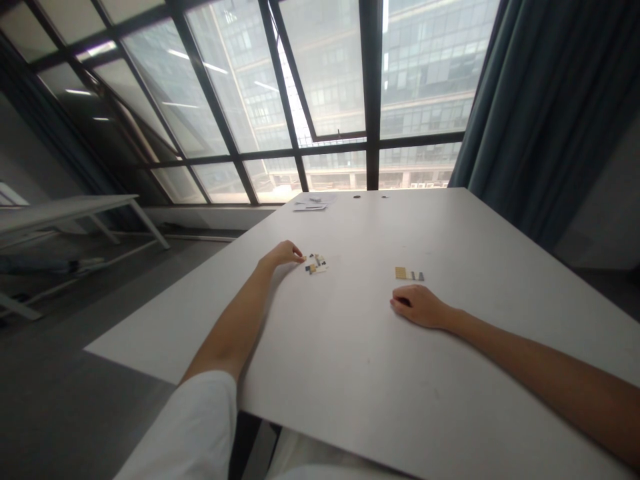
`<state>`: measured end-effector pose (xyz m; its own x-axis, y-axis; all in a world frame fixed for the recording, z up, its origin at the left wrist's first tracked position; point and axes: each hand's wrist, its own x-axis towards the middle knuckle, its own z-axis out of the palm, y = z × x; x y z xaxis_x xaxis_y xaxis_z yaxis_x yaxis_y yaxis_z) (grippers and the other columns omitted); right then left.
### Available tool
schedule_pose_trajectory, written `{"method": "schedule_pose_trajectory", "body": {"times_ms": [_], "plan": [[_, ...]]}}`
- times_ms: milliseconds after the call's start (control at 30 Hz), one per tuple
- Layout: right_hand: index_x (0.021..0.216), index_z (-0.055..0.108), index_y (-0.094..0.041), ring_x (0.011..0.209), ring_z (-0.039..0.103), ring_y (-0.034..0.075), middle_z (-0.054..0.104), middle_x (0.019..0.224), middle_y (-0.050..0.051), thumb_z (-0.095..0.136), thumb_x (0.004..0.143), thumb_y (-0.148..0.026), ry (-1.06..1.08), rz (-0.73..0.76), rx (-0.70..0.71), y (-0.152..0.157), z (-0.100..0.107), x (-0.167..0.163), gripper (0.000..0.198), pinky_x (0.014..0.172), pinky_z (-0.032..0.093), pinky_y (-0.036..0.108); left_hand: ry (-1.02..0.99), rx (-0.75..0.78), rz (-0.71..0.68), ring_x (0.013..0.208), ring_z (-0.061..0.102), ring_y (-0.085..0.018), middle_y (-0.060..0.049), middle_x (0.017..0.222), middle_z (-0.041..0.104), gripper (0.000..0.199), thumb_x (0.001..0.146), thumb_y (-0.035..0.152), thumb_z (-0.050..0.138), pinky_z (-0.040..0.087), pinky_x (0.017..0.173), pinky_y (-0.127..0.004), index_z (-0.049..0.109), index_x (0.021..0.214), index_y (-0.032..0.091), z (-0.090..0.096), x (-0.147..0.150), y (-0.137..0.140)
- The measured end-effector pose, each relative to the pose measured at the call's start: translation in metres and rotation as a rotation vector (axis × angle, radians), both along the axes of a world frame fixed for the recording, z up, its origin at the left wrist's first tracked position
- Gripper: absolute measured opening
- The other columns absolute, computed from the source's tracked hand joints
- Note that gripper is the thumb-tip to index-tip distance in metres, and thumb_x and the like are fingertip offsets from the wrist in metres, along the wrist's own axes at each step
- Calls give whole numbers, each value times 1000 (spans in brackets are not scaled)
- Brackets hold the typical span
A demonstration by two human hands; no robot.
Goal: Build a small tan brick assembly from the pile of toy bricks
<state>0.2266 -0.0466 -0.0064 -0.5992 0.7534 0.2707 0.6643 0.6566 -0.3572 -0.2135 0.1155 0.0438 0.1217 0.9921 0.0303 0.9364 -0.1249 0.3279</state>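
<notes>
My left hand reaches to the left edge of a small loose pile of building-brick pieces in tan, white, grey and black. Its thumb and fingers are pinched together beside a tiny tan bit; whether that bit is in the fingertips is too small to tell. On the right, my right hand rests on the white table, curled into a loose fist with nothing visible in it. Just beyond its knuckles lies a flat tan studded plate, with small white and grey pieces in line along its right side.
Papers lie at the table's far left corner. A dark round spot and a small dark item are near the far edge. Another white table stands at left, a blue-grey curtain hangs at right, and windows are ahead.
</notes>
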Motion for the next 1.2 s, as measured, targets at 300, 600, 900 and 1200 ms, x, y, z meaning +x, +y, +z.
{"method": "schedule_pose_trajectory", "body": {"times_ms": [300, 600, 900, 1200], "plan": [[62, 42, -19, 59, 38, 12, 46, 60, -2, 46, 91, -30, 5, 6, 2, 0, 1, 0, 31, 60, 23, 27, 0, -2, -21, 58, 51, -14, 0, 53, 62, 31, 59, 35, 81, 35, 59, -25, 81, 82, 15, -2, 2, 3], [62, 41, -19, 59, 38, 12, 47, 60, -2, 46, 91, -30, 0, 3, 1, 0, 0, 0, 31, 60, 23, 27, -1, -9, -43, 58, 50, -13, 1, 58, 62, 48, 61, 39, 77, 35, 59, -24, 79, 102, 13, -6, -2, 6], [62, 41, -19, 58, 38, 12, 46, 60, -2, 46, 91, -30, 10, 5, 14, 0, -1, 0, 31, 60, 23, 27, 0, -12, -50, 56, 49, -12, 0, 62, 63, 44, 61, 40, 76, 34, 56, -24, 80, 96, 13, -6, -3, 5], [61, 42, -19, 58, 37, 12, 46, 59, -2, 47, 90, -30, 22, 6, 20, 1, -2, -1, 31, 59, 22, 27, 36, 20, -57, 56, 50, -12, -1, 60, 65, 32, 61, 37, 75, 34, 54, -23, 81, 84, 15, -5, 1, 4]]}}
